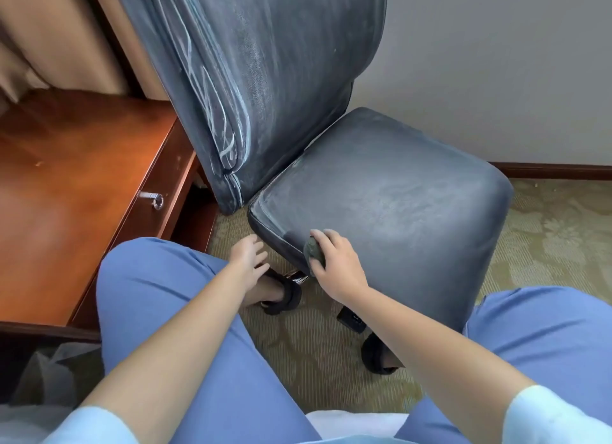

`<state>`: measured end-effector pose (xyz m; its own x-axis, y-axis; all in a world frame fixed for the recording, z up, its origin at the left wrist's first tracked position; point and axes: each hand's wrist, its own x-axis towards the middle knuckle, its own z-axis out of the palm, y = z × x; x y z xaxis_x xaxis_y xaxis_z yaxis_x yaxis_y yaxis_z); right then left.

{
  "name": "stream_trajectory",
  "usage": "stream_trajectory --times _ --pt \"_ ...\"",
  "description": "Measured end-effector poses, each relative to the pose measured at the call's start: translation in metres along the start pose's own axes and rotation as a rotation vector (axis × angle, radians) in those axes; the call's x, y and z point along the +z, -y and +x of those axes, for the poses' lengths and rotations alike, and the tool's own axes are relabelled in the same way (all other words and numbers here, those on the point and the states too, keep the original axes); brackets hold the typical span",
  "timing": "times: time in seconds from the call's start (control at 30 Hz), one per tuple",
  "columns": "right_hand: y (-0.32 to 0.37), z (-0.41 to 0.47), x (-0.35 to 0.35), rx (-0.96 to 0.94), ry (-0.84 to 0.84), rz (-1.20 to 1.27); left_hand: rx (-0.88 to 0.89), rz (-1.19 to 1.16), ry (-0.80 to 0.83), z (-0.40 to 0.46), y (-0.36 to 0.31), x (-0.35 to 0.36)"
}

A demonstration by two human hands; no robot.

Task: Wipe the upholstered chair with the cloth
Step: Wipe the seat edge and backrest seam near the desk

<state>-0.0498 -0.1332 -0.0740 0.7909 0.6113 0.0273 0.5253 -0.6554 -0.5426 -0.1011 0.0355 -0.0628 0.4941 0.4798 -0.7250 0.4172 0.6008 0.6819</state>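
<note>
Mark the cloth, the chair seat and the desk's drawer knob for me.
cloth [314, 253], head view, on the dark wad under the right hand's fingers
chair seat [390, 191], head view, middle of the cushion top
drawer knob [156, 200], head view, on its metal end

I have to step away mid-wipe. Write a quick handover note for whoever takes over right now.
Right hand: grips the bunched dark cloth, pressed on the near left edge of the chair seat.
Left hand: open, holds nothing, hovers just left of the seat edge.
Done: cannot tell; pale streaks and haze show on seat and backrest.
Left: wipe the seat top, front and the streaked backrest side.
</note>
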Motion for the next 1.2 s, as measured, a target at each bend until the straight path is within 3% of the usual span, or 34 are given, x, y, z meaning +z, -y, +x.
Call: stream_trajectory --times 0.23,0.43,0.63,0.83,1.03,1.2 --pt "-0.009 0.0 0.007 -0.109 -0.028 -0.038 0.02 -0.065 0.017 0.014 -0.024 0.002" --pt "0.001 0.033 0.018 -0.349 0.058 -0.078 0.061 -0.025 0.085 0.04 -0.035 -0.005" --pt "0.02 0.087 0.032 -0.47 0.142 -0.134 0.073 -0.059 0.141 0.052 -0.037 -0.009" --pt "0.042 0.134 0.036 -0.365 0.123 -0.061 0.074 -0.116 0.195 0.068 -0.037 -0.014" --pt "0.001 0.094 0.016 -0.835 0.319 -0.2 0.077 -0.158 0.188 0.066 -0.038 -0.017" --pt "0.016 0.126 0.03 -0.906 0.309 -0.271 0.061 -0.145 0.184 0.071 -0.035 -0.015"
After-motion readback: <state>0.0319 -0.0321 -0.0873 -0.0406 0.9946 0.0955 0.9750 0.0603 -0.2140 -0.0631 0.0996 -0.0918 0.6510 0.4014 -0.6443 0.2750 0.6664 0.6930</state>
